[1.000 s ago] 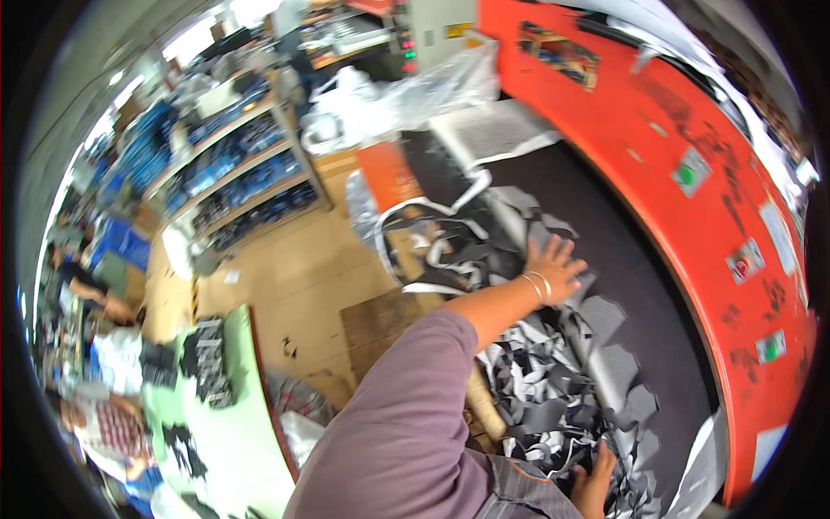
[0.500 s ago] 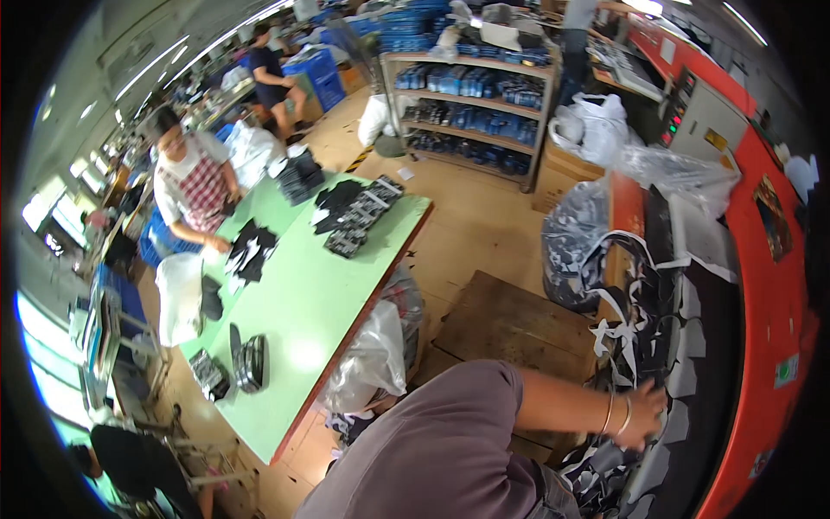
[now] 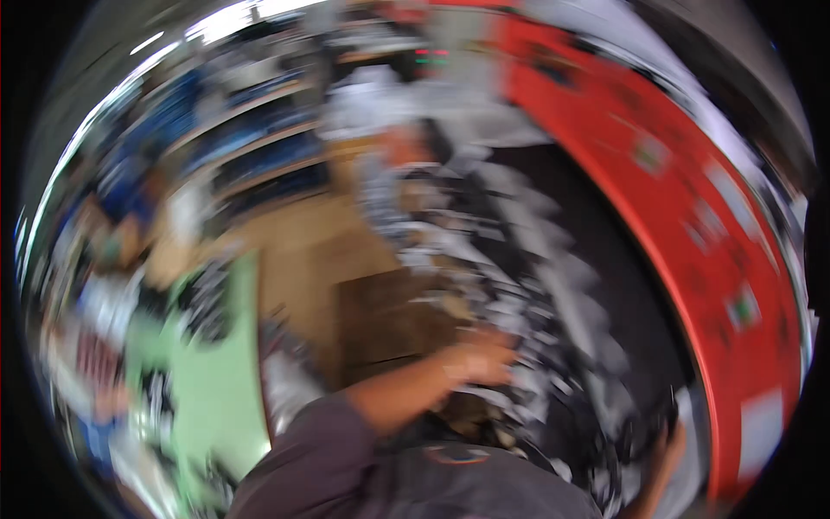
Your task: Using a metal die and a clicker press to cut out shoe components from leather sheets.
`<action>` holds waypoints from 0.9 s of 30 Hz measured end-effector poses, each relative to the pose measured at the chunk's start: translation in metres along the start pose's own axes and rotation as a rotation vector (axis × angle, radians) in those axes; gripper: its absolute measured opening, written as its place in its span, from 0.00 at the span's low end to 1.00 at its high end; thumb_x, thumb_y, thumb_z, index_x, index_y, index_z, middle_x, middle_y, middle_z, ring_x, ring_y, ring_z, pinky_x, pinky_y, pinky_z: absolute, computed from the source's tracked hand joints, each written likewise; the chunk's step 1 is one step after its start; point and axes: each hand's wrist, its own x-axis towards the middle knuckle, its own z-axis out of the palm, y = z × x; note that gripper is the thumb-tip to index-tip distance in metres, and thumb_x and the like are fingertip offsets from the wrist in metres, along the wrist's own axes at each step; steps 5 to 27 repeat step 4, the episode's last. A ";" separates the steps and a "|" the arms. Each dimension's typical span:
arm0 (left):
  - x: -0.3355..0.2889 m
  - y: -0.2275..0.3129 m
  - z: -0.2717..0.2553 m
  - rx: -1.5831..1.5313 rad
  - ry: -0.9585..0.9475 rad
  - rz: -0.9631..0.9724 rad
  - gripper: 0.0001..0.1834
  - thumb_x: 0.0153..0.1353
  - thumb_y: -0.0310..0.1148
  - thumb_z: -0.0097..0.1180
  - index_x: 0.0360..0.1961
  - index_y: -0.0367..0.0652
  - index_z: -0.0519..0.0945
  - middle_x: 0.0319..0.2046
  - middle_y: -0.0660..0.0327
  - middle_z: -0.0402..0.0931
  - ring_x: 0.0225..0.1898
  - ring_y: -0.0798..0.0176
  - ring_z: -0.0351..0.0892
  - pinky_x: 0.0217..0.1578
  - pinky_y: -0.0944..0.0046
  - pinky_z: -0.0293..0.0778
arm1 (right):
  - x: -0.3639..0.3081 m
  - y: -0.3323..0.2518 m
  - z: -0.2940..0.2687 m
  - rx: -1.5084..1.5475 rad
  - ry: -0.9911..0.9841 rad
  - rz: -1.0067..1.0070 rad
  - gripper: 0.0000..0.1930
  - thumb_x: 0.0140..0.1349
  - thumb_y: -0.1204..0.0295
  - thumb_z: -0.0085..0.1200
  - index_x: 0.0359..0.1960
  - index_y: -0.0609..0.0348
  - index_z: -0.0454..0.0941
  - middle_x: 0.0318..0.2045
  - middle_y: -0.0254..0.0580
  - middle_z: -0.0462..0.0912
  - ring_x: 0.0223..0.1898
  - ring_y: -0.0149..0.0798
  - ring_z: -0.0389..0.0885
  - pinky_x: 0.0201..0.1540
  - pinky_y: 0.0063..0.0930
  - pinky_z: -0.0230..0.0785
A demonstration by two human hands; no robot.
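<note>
My left hand (image 3: pixel 487 356), with a bracelet at the wrist, is over a heap of black and white cloth-like scraps (image 3: pixel 527 381); motion smears its fingers. My right hand (image 3: pixel 669 431) appears at the lower right, at the near end of a black machine bed (image 3: pixel 618 233). Blur hides its fingers and whatever they may touch. Overlapping grey pieces (image 3: pixel 566 285) run in a row along the bed's left side, between the bed and the scraps.
A long red machine housing (image 3: pixel 605 130) borders the bed on the right. A brown board (image 3: pixel 372 320) lies left of the scraps. Farther left is a green table (image 3: pixel 229 381) with dark stacks; a person (image 3: pixel 99 368) stands beyond it. Shelves (image 3: pixel 268 156) hold blue goods behind.
The view has swung right, and everything is now blurred. My left hand has moved from the grey row back over the scraps. My right hand has come into view.
</note>
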 end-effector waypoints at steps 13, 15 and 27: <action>-0.178 -0.040 -0.008 0.178 0.411 -0.569 0.34 0.48 0.53 0.63 0.57 0.52 0.74 0.63 0.51 0.61 0.68 0.43 0.52 0.63 0.32 0.42 | 0.100 -0.147 0.064 0.079 -0.019 -0.245 0.22 0.59 0.70 0.54 0.57 0.58 0.72 0.51 0.60 0.76 0.54 0.53 0.74 0.57 0.42 0.63; -0.178 -0.040 -0.008 0.178 0.411 -0.569 0.34 0.48 0.53 0.63 0.57 0.52 0.74 0.63 0.51 0.61 0.68 0.43 0.52 0.63 0.32 0.42 | 0.100 -0.147 0.064 0.079 -0.019 -0.245 0.22 0.59 0.70 0.54 0.57 0.58 0.72 0.51 0.60 0.76 0.54 0.53 0.74 0.57 0.42 0.63; -0.178 -0.040 -0.008 0.178 0.411 -0.569 0.34 0.48 0.53 0.63 0.57 0.52 0.74 0.63 0.51 0.61 0.68 0.43 0.52 0.63 0.32 0.42 | 0.100 -0.147 0.064 0.079 -0.019 -0.245 0.22 0.59 0.70 0.54 0.57 0.58 0.72 0.51 0.60 0.76 0.54 0.53 0.74 0.57 0.42 0.63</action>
